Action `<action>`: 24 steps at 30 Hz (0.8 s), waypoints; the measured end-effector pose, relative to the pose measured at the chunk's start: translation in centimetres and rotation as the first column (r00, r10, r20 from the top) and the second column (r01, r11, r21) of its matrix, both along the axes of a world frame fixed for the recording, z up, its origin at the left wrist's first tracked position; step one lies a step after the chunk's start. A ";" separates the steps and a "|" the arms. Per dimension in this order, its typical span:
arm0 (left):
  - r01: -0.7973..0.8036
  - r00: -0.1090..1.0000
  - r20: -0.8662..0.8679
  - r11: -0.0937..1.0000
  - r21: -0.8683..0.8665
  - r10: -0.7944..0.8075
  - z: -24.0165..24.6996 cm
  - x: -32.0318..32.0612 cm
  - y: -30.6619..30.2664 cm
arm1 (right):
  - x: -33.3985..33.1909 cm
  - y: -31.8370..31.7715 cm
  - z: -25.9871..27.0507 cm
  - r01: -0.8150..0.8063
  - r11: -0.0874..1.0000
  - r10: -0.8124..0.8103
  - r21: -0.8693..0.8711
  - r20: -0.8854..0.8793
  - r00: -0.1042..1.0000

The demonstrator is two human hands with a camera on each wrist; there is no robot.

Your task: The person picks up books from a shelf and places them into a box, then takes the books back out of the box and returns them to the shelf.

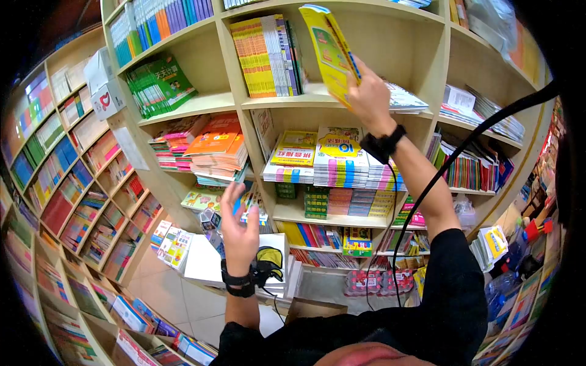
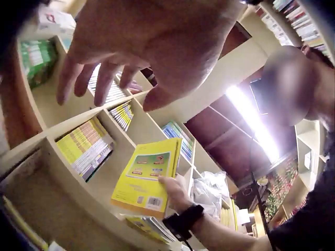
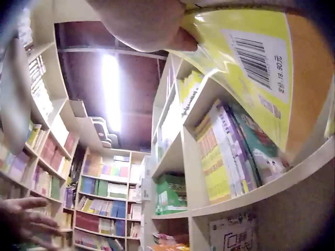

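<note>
In the head view the right hand (image 1: 370,96) grips a yellow book (image 1: 326,52) by its lower edge, holding it tilted in front of the middle shelf bay. The left wrist view shows that book's back cover (image 2: 146,175) with the thumb of the right hand (image 2: 175,191) on it. A barcode on the cover (image 3: 261,63) is close up in the right wrist view. The left hand (image 1: 239,229) is raised lower down, fingers spread and holding nothing. A row of upright yellow and white books (image 1: 262,58) stands on the shelf to the left of the held book.
Stacks of books (image 1: 339,158) lie on the shelf below. Orange books (image 1: 217,143) and green books (image 1: 160,85) fill the bays to the left. A black cable (image 1: 476,131) crosses beside the right arm. White boxes (image 1: 204,259) stand low near the left hand.
</note>
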State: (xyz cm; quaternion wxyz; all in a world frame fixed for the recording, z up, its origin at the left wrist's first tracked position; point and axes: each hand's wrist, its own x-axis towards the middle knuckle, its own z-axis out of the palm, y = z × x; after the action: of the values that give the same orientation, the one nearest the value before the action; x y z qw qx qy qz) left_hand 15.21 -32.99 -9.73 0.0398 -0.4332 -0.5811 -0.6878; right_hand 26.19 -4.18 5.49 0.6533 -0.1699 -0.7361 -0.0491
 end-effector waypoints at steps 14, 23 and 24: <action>-0.011 0.997 0.079 0.991 -0.134 0.022 -3.0 0.5 -0.7 | -15.1 7.3 1.4 0.095 0.947 -0.075 -0.306 0.076 0.994; -0.043 0.999 -0.018 0.981 -0.189 0.040 -3.1 -0.9 1.9 | -17.4 12.8 0.1 -0.521 0.758 0.600 -0.394 0.107 0.793; -0.018 0.998 -0.062 0.981 -0.193 0.006 -2.4 -1.4 2.9 | -15.4 11.4 0.8 -0.519 0.569 0.703 -0.638 0.049 0.710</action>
State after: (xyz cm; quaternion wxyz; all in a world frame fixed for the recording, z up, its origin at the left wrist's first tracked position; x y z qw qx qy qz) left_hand 13.78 -30.08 -12.16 0.0193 -0.4523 -0.6464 -0.6142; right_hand 10.79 7.18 6.26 0.4246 -0.0827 -0.8153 0.3849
